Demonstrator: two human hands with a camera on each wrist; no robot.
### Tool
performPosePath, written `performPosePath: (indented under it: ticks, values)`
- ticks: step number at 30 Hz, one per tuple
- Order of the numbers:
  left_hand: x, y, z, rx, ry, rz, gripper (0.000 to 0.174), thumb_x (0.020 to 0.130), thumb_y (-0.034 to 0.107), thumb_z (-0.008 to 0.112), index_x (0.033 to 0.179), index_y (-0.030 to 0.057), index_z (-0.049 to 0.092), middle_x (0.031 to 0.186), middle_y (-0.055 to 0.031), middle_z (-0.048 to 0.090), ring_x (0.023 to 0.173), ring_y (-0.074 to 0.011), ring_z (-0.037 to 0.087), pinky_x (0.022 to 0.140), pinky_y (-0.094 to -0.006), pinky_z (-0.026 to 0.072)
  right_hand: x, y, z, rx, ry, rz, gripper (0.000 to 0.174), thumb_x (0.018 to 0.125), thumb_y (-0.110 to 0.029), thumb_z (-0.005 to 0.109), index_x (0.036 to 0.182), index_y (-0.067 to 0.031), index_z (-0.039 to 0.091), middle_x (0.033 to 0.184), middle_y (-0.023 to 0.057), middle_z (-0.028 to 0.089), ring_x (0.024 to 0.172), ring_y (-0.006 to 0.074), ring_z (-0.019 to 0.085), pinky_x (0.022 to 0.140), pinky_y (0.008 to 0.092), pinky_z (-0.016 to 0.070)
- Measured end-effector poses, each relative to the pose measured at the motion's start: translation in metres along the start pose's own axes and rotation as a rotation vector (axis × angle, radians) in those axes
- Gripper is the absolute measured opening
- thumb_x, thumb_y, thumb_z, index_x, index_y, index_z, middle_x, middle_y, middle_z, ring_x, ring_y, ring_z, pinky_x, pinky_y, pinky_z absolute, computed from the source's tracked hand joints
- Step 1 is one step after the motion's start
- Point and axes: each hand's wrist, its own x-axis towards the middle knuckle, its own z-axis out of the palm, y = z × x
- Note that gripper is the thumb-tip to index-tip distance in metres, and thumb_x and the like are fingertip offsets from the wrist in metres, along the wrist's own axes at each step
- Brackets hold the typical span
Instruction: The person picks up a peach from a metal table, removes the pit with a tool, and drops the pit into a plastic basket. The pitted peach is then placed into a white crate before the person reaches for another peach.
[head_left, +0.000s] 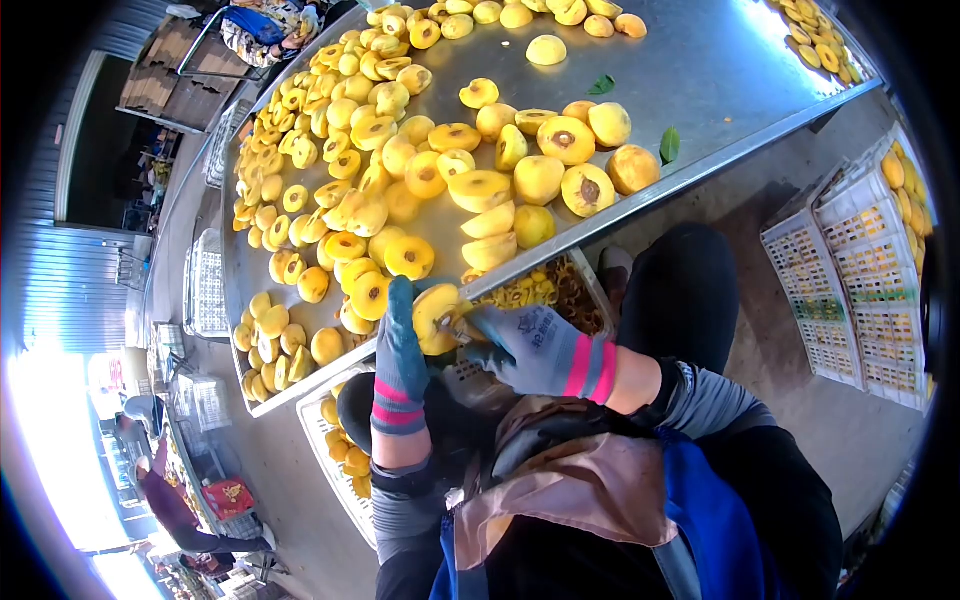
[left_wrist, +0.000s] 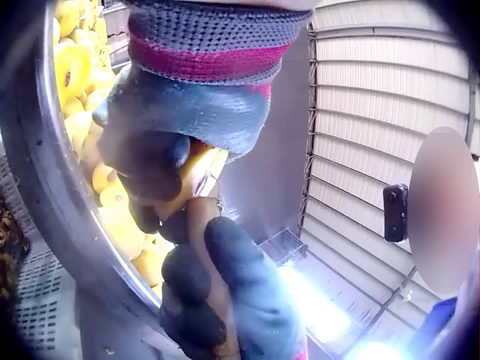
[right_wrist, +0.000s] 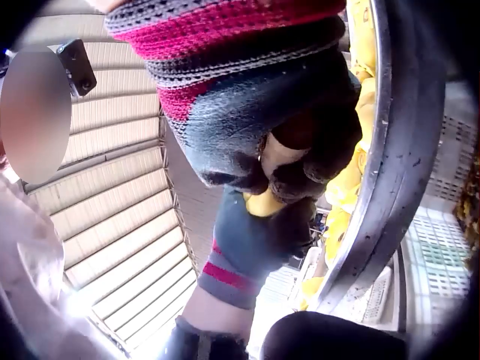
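My gloved left hand [head_left: 402,350] holds a yellow peach half [head_left: 436,312] just past the metal table's near edge, fingers curled around it. Grey-blue with pink cuff bands, my gloved right hand [head_left: 535,345] grips a slim tool by its brown handle [left_wrist: 201,229]. The tool's front end meets the cut face of the peach half, seen as a yellow sliver [right_wrist: 262,203] in the right wrist view. Gloved fingers hide most of the tool's working end. Right beyond my hands, many cut peach halves [head_left: 480,190] lie on the table [head_left: 690,90], some with pits showing.
Below the table edge is a container of peels and scraps [head_left: 540,290]. A white crate of peaches [head_left: 345,490] stands at lower left, and stacked crates [head_left: 850,280] of fruit at right. Green leaves [head_left: 669,146] lie on the table. Another person [head_left: 265,35] sits across it.
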Motion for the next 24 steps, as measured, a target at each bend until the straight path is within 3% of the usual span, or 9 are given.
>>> performPosePath:
  ticks: [4, 6, 7, 10, 13, 16, 19, 21, 24]
  values:
    - [-0.007, -0.004, 0.021, 0.198, 0.136, 0.275, 0.046, 0.102, 0.035, 0.049, 0.125, -0.0038, 0.056, 0.118, -0.0109, 0.062, 0.105, -0.0166, 0.059, 0.093, -0.0293, 0.0472, 0.004, -0.003, 0.000, 0.204, 0.012, 0.135, 0.041, 0.085, -0.013, 0.066, 0.122, -0.0018, 0.053, 0.097, 0.0237, 0.065, 0.089, 0.0454, 0.061, 0.075, 0.0484, 0.0510]
    - [-0.015, -0.012, 0.031, 0.304, 0.266, 0.362, 0.042, 0.100, 0.030, 0.055, 0.125, -0.0039, 0.057, 0.118, -0.0102, 0.061, 0.104, -0.0148, 0.058, 0.093, -0.0290, 0.0467, 0.004, -0.004, 0.000, 0.215, -0.016, 0.135, 0.038, 0.088, -0.019, 0.065, 0.121, -0.0023, 0.053, 0.095, 0.0233, 0.065, 0.088, 0.0445, 0.062, 0.074, 0.0493, 0.0511]
    - [-0.014, -0.019, 0.028, 0.259, 0.288, 0.392, 0.037, 0.097, 0.023, 0.060, 0.123, -0.0041, 0.058, 0.118, -0.0090, 0.061, 0.102, -0.0135, 0.056, 0.092, -0.0285, 0.0462, 0.004, -0.005, 0.000, 0.222, -0.032, 0.131, 0.037, 0.090, -0.021, 0.064, 0.120, -0.0026, 0.053, 0.095, 0.0231, 0.065, 0.087, 0.0441, 0.063, 0.074, 0.0497, 0.0512]
    - [-0.014, -0.029, 0.027, 0.168, 0.303, 0.417, 0.037, 0.098, 0.023, 0.059, 0.122, -0.0044, 0.059, 0.117, -0.0099, 0.062, 0.103, -0.0149, 0.057, 0.094, -0.0298, 0.0461, 0.009, -0.004, -0.006, 0.430, -0.100, 0.155, 0.030, 0.092, -0.018, 0.063, 0.118, -0.0040, 0.057, 0.094, 0.0243, 0.065, 0.089, 0.0448, 0.061, 0.075, 0.0452, 0.0512]
    - [-0.014, -0.033, 0.026, 0.268, 0.312, 0.525, 0.037, 0.099, 0.024, 0.058, 0.122, -0.0047, 0.059, 0.117, -0.0107, 0.062, 0.105, -0.0159, 0.057, 0.095, -0.0305, 0.0455, 0.019, -0.009, -0.029, 0.996, -0.499, 0.707, 0.028, 0.094, -0.022, 0.061, 0.117, -0.0053, 0.058, 0.092, 0.0232, 0.065, 0.085, 0.0437, 0.062, 0.071, 0.0428, 0.0512]
    - [-0.015, -0.032, 0.031, 0.313, 0.312, 0.503, 0.038, 0.100, 0.026, 0.056, 0.121, -0.0055, 0.059, 0.118, -0.0118, 0.061, 0.108, -0.0173, 0.057, 0.097, -0.0309, 0.0440, 0.022, 0.000, -0.032, 0.812, -0.600, 0.665, 0.028, 0.095, -0.023, 0.060, 0.117, -0.0065, 0.058, 0.089, 0.0223, 0.065, 0.079, 0.0423, 0.063, 0.067, 0.0428, 0.0510]
    - [-0.010, -0.036, 0.028, 0.382, 0.306, 0.364, 0.037, 0.100, 0.030, 0.057, 0.117, -0.0026, 0.061, 0.104, -0.0080, 0.064, 0.089, -0.0126, 0.057, 0.080, -0.0269, 0.0472, -0.003, 0.012, 0.007, 0.080, -0.061, 0.124, 0.027, 0.095, -0.022, 0.059, 0.117, -0.0068, 0.057, 0.089, 0.0215, 0.065, 0.078, 0.0422, 0.063, 0.067, 0.0439, 0.0511]
    - [-0.008, -0.041, 0.026, 0.417, 0.321, 0.350, 0.036, 0.100, 0.033, 0.057, 0.114, -0.0001, 0.063, 0.093, -0.0039, 0.064, 0.075, -0.0087, 0.052, 0.066, -0.0242, 0.0447, -0.009, 0.013, 0.008, -0.005, -0.118, 0.145, 0.028, 0.095, -0.021, 0.059, 0.118, -0.0058, 0.056, 0.091, 0.0216, 0.066, 0.083, 0.0431, 0.063, 0.070, 0.0454, 0.0510]
    - [-0.012, -0.037, 0.025, 0.467, 0.283, 0.382, 0.037, 0.100, 0.033, 0.057, 0.114, -0.0010, 0.063, 0.094, -0.0036, 0.063, 0.075, -0.0087, 0.052, 0.066, -0.0239, 0.0446, -0.007, 0.010, 0.001, 0.094, -0.193, 0.195, 0.029, 0.096, -0.023, 0.059, 0.117, -0.0040, 0.057, 0.094, 0.0226, 0.066, 0.085, 0.0438, 0.063, 0.072, 0.0460, 0.0506]
